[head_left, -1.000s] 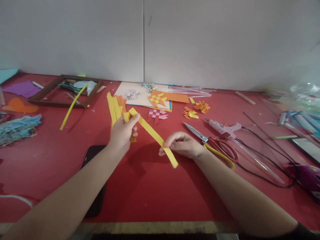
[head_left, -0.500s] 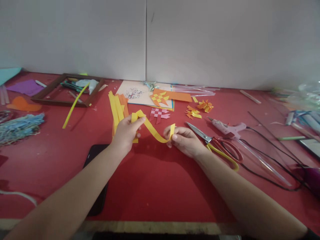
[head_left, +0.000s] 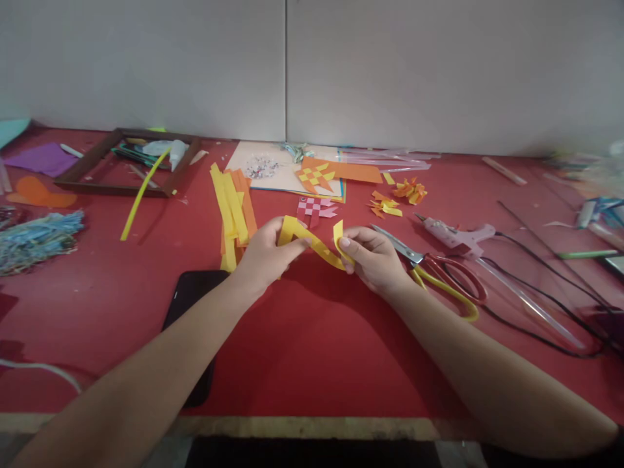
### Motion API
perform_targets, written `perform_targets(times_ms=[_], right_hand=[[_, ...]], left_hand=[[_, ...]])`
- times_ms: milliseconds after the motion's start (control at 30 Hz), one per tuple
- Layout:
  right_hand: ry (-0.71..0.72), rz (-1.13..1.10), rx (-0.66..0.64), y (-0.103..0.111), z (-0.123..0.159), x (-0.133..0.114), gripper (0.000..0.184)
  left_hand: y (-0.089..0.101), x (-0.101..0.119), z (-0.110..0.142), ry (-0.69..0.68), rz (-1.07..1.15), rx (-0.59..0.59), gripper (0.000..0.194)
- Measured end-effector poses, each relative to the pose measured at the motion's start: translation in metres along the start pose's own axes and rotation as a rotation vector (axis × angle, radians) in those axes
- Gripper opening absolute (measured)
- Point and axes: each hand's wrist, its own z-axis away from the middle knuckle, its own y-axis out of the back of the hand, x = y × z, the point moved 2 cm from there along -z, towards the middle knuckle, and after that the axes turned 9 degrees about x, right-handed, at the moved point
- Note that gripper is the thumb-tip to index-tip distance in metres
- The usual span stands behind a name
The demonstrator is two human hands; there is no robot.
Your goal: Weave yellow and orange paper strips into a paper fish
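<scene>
A yellow paper strip [head_left: 320, 247] sags between my two hands over the red table. My left hand [head_left: 268, 255] pinches its folded part between thumb and fingers. The other end is gripped by my right hand [head_left: 369, 255], with a short tip sticking up above the thumb. Behind my left hand lies a stack of yellow and orange paper strips [head_left: 229, 207]. A pink woven paper fish [head_left: 316, 209] lies just beyond the held strip, and an orange and yellow woven fish [head_left: 316, 178] sits farther back. Scissors [head_left: 414, 259] with red and yellow handles rest beside my right hand.
A pink glue gun [head_left: 458, 235] with its cord lies on the right. On the left are a dark phone [head_left: 188, 296], a brown frame [head_left: 92, 185] holding tools, and a blue yarn bundle [head_left: 41, 240]. Orange and yellow paper scraps [head_left: 409, 190] sit at the back.
My left hand has moved right, closer to my right hand, and the held strip's span between them is shorter. The whole view has shifted slightly.
</scene>
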Motion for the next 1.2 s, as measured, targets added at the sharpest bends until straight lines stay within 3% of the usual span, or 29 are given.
perform_targets(times_ms=[100,233,367,533,767,900,1033,1200], right_hand=[[0.001,0.062,-0.022,-0.001,0.001,0.000,0.022],[0.091,0.150,-0.109,-0.005,0.003,-0.007,0.017],[0.169,0.216,-0.107,-0.005,0.004,-0.011,0.019],[0.018,0.309,-0.064,-0.004,0.005,-0.008,0.029],[-0.013,0.318,0.003,-0.002,0.004,-0.008,0.032],[-0.024,0.270,-0.048,-0.002,0.004,-0.006,0.030],[-0.024,0.238,-0.070,-0.001,0.006,-0.005,0.030],[-0.044,0.230,-0.075,-0.002,0.006,-0.005,0.030]], left_hand=[[-0.003,0.000,0.004,-0.113,-0.066,-0.066,0.026],[-0.007,0.000,0.006,-0.164,-0.122,-0.125,0.016],[-0.008,0.001,0.007,-0.093,-0.112,-0.155,0.016],[-0.008,0.005,0.011,-0.027,-0.100,-0.216,0.013],[-0.002,0.001,0.005,0.031,-0.003,-0.225,0.024],[-0.001,0.004,0.006,-0.101,0.003,-0.269,0.035],[0.000,0.004,0.008,-0.228,-0.071,-0.222,0.021],[0.001,0.001,0.007,-0.252,-0.070,-0.209,0.027]])
